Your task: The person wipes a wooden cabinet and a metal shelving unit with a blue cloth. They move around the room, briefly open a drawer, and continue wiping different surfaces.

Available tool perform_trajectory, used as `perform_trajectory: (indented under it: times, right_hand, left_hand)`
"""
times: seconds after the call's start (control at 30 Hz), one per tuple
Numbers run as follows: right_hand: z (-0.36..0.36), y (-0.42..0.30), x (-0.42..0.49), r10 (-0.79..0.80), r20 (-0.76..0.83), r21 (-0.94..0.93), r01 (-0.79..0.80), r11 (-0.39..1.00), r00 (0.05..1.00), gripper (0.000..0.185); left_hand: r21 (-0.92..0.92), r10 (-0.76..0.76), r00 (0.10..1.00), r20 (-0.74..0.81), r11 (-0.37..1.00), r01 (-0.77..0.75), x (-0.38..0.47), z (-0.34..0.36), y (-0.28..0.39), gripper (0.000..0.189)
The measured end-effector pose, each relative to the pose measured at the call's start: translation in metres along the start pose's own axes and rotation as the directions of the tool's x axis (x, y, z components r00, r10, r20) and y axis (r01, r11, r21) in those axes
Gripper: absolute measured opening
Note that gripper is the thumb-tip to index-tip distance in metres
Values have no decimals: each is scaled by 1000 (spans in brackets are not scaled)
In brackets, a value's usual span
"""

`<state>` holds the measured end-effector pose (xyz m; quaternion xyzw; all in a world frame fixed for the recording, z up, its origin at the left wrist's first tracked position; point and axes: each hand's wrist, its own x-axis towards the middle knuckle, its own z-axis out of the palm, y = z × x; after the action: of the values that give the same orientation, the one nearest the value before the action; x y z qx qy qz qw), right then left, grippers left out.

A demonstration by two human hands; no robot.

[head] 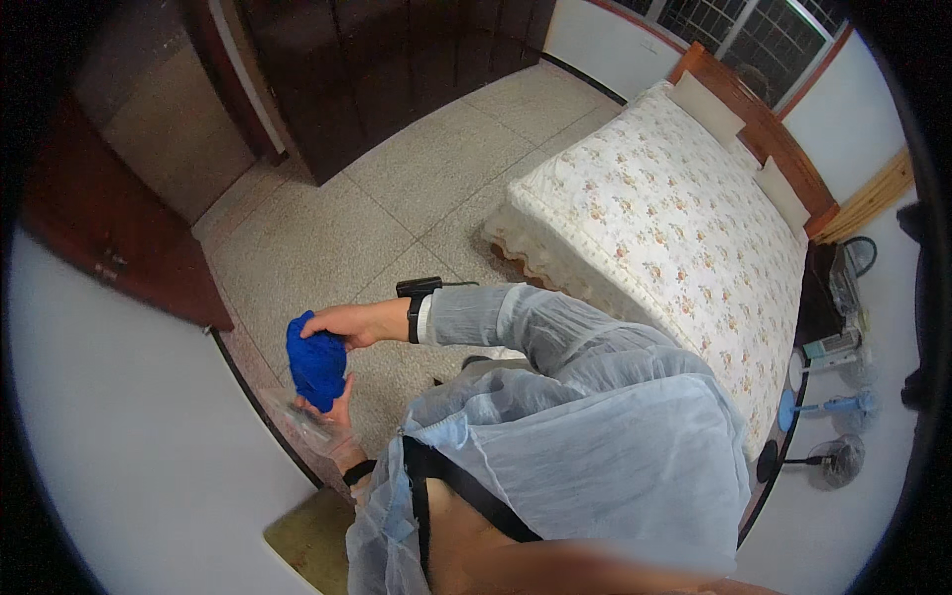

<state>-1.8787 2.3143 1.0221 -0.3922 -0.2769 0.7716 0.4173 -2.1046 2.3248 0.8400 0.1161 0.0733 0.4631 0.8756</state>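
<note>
A crumpled bundle of bright blue cloth [316, 364] is held between my two hands, in front of my body at the left of the view. My right hand [349, 325] grips its upper end, the thumb lying over the fabric. From below, my left hand [340, 413] supports the other end with the fingers partly hidden behind it. A clear plastic bag or wrapper [305, 424] hangs around my left hand. Both wrists carry black bands, and a small black device [419, 287] sits at the right one. My sleeves are thin, translucent and pale blue.
A bed [639, 201] with a floral cover stands on the right. Several fans, including a blue one [833, 405], line the wall beyond it. A brown door [111, 223] stands at the left, near a white wall [134, 394]. Below my left arm is an olive flat surface [309, 539].
</note>
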Motion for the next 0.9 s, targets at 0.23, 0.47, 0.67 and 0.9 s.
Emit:
perform_trajectory:
  times: [0.23,0.47,0.67,0.9]
  right_hand:
    - [-76,-63,133,-331,107,-993,115,5,938,48]
    - [-98,-119,227,-447,433,-814,126,-567,783,41]
    - [-160,-268,354,-593,73,-814,391,429,802,30]
    - [-165,-326,518,253,-301,203,-198,959,919,61]
  left_hand:
    - [611,161,964,-212,792,2,159,-35,27,71]
    - [926,300,941,154,290,-244,311,35,86,89]
    - [819,380,922,-79,551,-157,446,26,167,83]
    - [254,-3,963,-270,964,74,595,32,251,80]
